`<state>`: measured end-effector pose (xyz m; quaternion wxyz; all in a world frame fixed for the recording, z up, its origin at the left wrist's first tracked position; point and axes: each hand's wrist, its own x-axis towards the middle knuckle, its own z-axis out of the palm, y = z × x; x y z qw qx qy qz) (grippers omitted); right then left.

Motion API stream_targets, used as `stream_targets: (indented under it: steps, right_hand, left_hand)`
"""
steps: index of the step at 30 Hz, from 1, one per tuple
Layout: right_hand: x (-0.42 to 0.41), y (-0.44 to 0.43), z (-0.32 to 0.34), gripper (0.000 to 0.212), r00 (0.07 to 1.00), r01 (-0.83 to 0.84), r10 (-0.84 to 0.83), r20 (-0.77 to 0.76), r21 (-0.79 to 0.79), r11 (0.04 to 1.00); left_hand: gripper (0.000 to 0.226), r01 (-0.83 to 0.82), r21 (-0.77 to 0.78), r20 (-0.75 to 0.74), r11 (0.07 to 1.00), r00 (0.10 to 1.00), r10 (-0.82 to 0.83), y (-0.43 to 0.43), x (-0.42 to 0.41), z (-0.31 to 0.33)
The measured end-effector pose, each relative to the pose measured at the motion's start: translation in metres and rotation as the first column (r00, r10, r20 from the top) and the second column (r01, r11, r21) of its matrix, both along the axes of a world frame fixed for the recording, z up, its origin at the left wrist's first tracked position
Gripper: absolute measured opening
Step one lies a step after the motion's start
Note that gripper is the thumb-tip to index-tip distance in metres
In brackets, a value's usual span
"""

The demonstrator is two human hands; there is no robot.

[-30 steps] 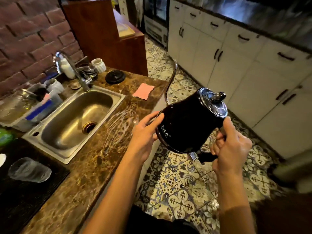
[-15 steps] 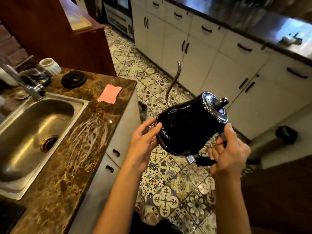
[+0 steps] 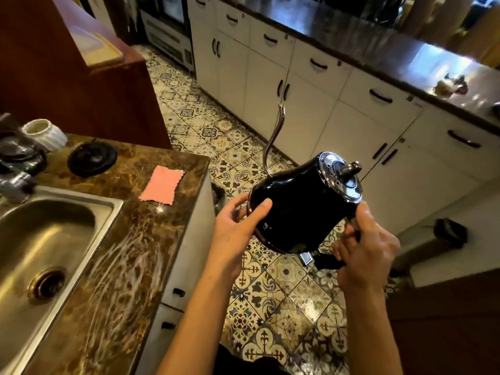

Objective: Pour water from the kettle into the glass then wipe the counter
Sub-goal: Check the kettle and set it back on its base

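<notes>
Kettle: held tilted over the floor, off the worktop; right hand grasped its handle, left hand steadied its body; glass unseen; pouring apparently pending; next, carry kettle to glass.

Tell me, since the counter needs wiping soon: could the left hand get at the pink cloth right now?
Probably not yet: the left hand is pressed against the kettle, held over the floor. The pink cloth lies uncovered near the counter edge.
</notes>
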<state>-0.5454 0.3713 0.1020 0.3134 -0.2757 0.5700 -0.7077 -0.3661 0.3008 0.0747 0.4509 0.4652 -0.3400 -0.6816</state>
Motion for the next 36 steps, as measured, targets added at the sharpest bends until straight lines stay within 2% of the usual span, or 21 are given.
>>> stream_targets:
  steps: [6, 10, 14, 19, 23, 27, 32, 36]
  right_hand:
    - [0.007, -0.046, 0.003, 0.05, 0.999, -0.033, 0.034, 0.025, -0.008, 0.999]
    - [0.005, -0.056, 0.005, 0.05, 0.999, -0.043, 0.043, 0.01, -0.029, 0.999]
    - [-0.002, -0.081, 0.005, 0.049, 0.998, -0.058, 0.059, 0.025, -0.03, 0.998]
    - [-0.024, -0.111, 0.001, 0.049, 0.994, -0.11, 0.11, 0.027, -0.031, 0.993]
    - [-0.055, -0.146, -0.003, 0.049, 0.988, -0.152, 0.152, 0.003, -0.031, 0.988]
    - [-0.089, -0.183, -0.004, 0.048, 0.975, -0.223, 0.222, -0.027, -0.035, 0.974]
    - [-0.123, -0.221, -0.001, 0.046, 0.934, -0.356, 0.356, -0.006, -0.043, 0.933]
    - [-0.133, -0.242, -0.001, 0.047, 0.902, -0.431, 0.432, 0.01, -0.074, 0.9]
  left_hand:
    - [0.077, 0.001, 0.019, 0.005, 1.0, 1.0, -0.001, -0.047, 0.007, -0.005]
    - [0.07, 0.001, -0.003, 0.01, 1.0, 1.0, -0.001, -0.057, 0.008, -0.006]
    - [0.081, -0.04, 0.017, 0.001, 0.999, 0.999, 0.04, -0.08, 0.003, -0.005]
    - [0.055, -0.05, 0.013, -0.005, 0.999, 0.999, 0.05, -0.104, -0.016, -0.005]
    - [0.065, -0.113, 0.025, -0.024, 0.993, 0.993, 0.113, -0.126, -0.044, 0.0]
    - [0.055, -0.171, 0.037, -0.015, 0.985, 0.985, 0.171, -0.148, -0.073, 0.001]
    - [0.078, -0.273, 0.04, -0.006, 0.961, 0.962, 0.273, -0.166, -0.101, 0.002]
    - [0.085, -0.339, 0.047, -0.011, 0.94, 0.941, 0.34, -0.173, -0.109, 0.004]
